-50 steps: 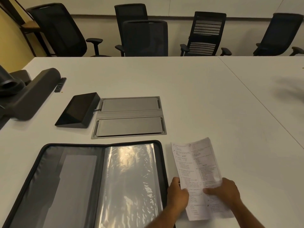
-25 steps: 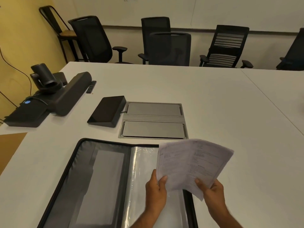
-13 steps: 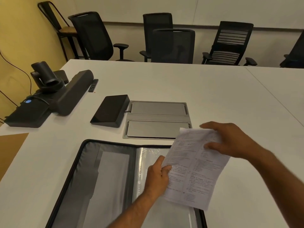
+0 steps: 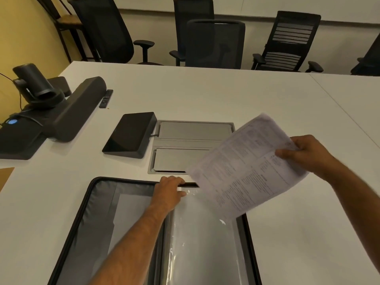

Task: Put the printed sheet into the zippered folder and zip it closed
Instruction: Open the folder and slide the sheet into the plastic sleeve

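Observation:
The black zippered folder (image 4: 98, 212) lies open on the white table near me, its right half filled with clear plastic sleeves (image 4: 201, 239). My left hand (image 4: 168, 192) sits at the folder's far edge and pinches the top of a clear sleeve. The printed sheet (image 4: 244, 167) hangs tilted in the air above the folder's far right corner. My right hand (image 4: 306, 153) grips the sheet at its right edge.
A grey cable hatch (image 4: 185, 140) is set into the table (image 4: 226, 95) behind the folder, with a black touch panel (image 4: 129, 134) to its left. A camera and speaker bar (image 4: 51, 112) stand far left. Several black office chairs (image 4: 213, 42) line the far side.
My left hand has let go of the sheet and moved to the top edge of the clear sleeve. My right hand alone holds the sheet, now lifted up and to the right.

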Demonstrator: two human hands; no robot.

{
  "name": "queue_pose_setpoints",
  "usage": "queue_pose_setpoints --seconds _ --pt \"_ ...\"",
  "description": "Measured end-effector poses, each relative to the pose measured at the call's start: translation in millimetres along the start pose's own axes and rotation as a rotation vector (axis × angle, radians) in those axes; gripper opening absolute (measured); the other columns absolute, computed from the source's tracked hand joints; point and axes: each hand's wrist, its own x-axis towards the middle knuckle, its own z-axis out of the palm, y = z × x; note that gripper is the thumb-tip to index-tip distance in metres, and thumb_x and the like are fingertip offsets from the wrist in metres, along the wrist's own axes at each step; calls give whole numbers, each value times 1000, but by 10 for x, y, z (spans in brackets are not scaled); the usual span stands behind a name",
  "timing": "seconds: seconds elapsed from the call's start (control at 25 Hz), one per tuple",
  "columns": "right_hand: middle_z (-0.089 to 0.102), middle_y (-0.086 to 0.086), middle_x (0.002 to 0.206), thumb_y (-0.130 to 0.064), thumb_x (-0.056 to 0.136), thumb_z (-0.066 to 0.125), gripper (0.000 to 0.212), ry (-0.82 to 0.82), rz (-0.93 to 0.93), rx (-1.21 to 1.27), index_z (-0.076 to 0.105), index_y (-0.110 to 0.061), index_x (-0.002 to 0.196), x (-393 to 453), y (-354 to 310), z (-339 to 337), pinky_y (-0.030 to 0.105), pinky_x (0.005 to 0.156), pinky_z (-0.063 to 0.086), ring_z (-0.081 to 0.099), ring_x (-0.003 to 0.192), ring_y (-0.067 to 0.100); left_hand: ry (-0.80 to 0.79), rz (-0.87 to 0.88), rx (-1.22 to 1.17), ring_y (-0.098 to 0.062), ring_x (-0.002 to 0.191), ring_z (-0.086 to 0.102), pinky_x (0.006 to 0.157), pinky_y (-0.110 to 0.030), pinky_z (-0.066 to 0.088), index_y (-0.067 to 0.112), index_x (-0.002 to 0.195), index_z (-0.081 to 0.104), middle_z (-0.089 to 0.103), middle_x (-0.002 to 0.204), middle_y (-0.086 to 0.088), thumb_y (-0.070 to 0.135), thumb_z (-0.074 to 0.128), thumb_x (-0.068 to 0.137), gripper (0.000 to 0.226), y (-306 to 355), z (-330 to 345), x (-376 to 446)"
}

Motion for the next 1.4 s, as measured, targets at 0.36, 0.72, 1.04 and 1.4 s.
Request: queue_pose_setpoints --seconds 0.36,0.72,1.04,1.4 --pt "78 1 86 -21 79 75 6 127 172 496 76 -20 85 132 557 242 38 74 57 75 78 23 -62 32 188 -17 108 49 93 -36 38 30 95 64 57 107 6 41 77 79 24 -77 123 335" --pt "78 -4 87 -20 83 72 6 190 149 583 74 -19 88 212 580 395 32 66 61 75 80 22 -25 170 217 -15 103 52 95 -33 34 32 99 71 70 99 10 41 64 91 14 -155 172 334" --pt "74 2 99 -18 85 70 22 92 30 592 70 -9 104 393 357 727 26 64 62 74 82 20 90 419 484 -18 84 63 89 -34 44 28 97 70 73 82 7 10 74 79 26 -262 171 147" --pt "75 5 100 -21 82 70 22 -119 -73 463 73 -9 101 806 145 829 25 65 61 74 84 21 168 533 508 -20 69 62 73 -38 51 26 88 73 73 72 6 18 89 62 32 -280 109 131"
